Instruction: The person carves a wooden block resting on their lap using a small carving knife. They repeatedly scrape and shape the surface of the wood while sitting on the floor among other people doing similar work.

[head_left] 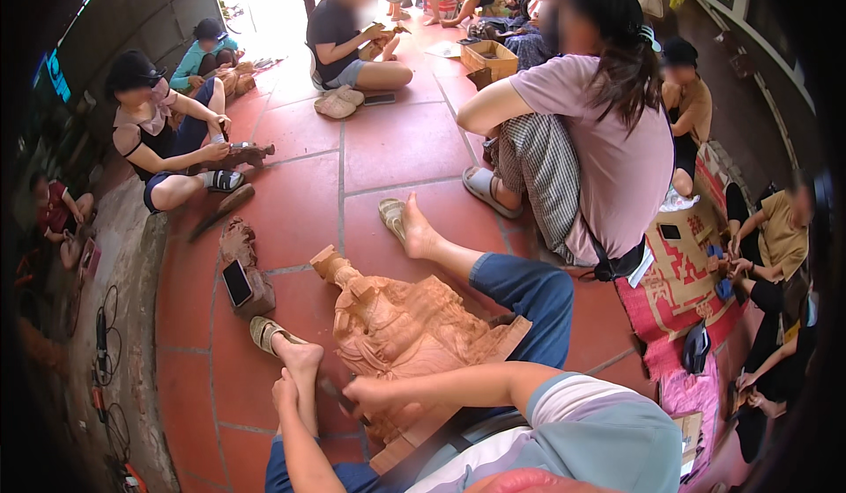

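A large carved statue of reddish-brown wood [405, 317] lies across my legs, its narrow end pointing away to the upper left and its flat base toward me. My right hand [368, 393] is closed at the near left side of the carving. From its fingers sticks out a small dark piece [337, 396], blurred, its kind unclear. Beside my shin, left of the carving and apart from it, my left hand [286, 391] has its fingers curled in; whatever they may hold is hidden.
Beyond my left foot, a phone [237, 283] rests against a dark wood block [256, 295]. Someone in a pink shirt [608, 132] squats close at the right. Other people sit around on the red tiles [397, 149], several holding carvings. Cables [107, 343] lie along the left ledge.
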{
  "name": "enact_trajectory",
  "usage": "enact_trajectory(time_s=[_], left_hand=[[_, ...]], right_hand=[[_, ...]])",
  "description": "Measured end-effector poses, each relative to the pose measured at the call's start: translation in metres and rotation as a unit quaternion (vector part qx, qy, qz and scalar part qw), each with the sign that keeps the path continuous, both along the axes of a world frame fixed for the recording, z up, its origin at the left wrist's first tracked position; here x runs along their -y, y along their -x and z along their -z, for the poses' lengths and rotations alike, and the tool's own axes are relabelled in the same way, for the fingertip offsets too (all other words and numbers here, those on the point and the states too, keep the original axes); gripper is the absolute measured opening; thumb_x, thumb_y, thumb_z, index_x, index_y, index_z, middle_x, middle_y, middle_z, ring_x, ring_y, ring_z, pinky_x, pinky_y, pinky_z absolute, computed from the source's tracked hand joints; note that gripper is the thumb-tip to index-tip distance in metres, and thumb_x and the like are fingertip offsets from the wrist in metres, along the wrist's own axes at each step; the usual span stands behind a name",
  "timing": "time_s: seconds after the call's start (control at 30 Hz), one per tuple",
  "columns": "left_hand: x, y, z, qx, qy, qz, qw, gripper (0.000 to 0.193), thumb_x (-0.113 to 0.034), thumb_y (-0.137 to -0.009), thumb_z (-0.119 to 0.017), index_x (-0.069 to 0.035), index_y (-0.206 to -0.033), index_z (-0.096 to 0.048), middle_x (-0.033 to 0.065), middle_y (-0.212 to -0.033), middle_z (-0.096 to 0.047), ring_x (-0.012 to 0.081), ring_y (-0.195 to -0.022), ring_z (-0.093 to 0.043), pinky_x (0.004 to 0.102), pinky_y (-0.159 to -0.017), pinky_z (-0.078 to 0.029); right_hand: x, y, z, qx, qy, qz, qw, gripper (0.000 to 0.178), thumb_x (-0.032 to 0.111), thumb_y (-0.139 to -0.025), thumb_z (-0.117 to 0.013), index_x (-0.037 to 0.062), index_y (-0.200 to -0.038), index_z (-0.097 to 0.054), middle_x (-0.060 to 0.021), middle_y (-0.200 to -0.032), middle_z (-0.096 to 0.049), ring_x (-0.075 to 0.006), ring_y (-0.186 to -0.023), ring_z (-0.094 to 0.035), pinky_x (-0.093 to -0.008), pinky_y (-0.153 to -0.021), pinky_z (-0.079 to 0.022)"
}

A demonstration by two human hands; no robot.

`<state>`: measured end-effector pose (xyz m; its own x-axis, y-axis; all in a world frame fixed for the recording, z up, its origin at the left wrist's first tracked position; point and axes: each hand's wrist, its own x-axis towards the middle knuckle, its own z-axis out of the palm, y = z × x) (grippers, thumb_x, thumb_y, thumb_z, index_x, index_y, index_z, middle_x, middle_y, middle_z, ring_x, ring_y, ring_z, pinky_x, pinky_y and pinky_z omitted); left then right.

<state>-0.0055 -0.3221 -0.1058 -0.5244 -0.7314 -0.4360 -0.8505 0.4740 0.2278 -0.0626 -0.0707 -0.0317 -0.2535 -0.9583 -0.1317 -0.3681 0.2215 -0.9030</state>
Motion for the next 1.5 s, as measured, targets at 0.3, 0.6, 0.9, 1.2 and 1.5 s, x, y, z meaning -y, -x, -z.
enact_trajectory(time_s=[0.3,0.6,0.9,1.2,1.5], left_hand=[[-0.004,0.004,-0.001,0.005,-0.014,-0.009,1.000,0.062,-0.049,-0.091,-0.024,-0.003,-0.109,-0.062,0.0229,-0.116,-0.055,0.0388,-0.112,-0.050,0.0459,-0.096,-0.037],[-0.004,0.004,0.000,-0.007,-0.015,0.008,1.000,0.063,-0.049,-0.092,-0.024,-0.002,-0.110,-0.061,0.0232,-0.116,-0.056,0.0396,-0.112,-0.049,0.0464,-0.097,-0.036],[-0.010,0.006,-0.005,-0.012,-0.019,0.002,1.000,0.063,-0.048,-0.092,-0.024,0.000,-0.109,-0.061,0.0243,-0.114,-0.056,0.0393,-0.111,-0.050,0.0466,-0.095,-0.037],[-0.008,0.003,-0.003,0.000,0.000,-0.005,1.000,0.063,-0.049,-0.092,-0.024,0.000,-0.109,-0.061,0.0232,-0.114,-0.057,0.0388,-0.111,-0.051,0.0459,-0.096,-0.037],[-0.010,0.005,-0.006,0.000,0.004,-0.008,1.000,0.064,-0.049,-0.091,-0.025,0.000,-0.107,-0.062,0.0231,-0.114,-0.057,0.0389,-0.111,-0.051,0.0463,-0.095,-0.038]], right_hand=[[0.000,-0.003,-0.001,-0.035,0.013,0.047,0.998,0.010,0.013,-0.072,-0.065,0.0100,-0.082,-0.063,-0.0099,-0.072,-0.064,-0.0248,-0.068,-0.063,-0.0350,-0.062,-0.049],[-0.001,-0.017,-0.012,-0.045,-0.038,-0.002,0.998,0.014,0.016,-0.071,-0.068,0.0112,-0.083,-0.063,-0.0103,-0.074,-0.064,-0.0252,-0.075,-0.063,-0.0371,-0.065,-0.047],[-0.007,-0.010,-0.008,0.006,0.026,0.062,0.998,0.011,0.010,-0.068,-0.067,0.0095,-0.079,-0.064,-0.0098,-0.072,-0.065,-0.0249,-0.071,-0.064,-0.0348,-0.064,-0.049],[-0.002,-0.012,-0.009,0.051,0.009,0.080,0.995,0.013,0.011,-0.072,-0.067,0.0094,-0.085,-0.064,-0.0095,-0.073,-0.064,-0.0221,-0.072,-0.063,-0.0341,-0.065,-0.048],[-0.001,-0.002,-0.009,-0.007,0.020,0.101,0.995,0.010,0.012,-0.069,-0.066,0.0092,-0.079,-0.064,-0.0071,-0.068,-0.063,-0.0218,-0.066,-0.063,-0.0345,-0.060,-0.048]])
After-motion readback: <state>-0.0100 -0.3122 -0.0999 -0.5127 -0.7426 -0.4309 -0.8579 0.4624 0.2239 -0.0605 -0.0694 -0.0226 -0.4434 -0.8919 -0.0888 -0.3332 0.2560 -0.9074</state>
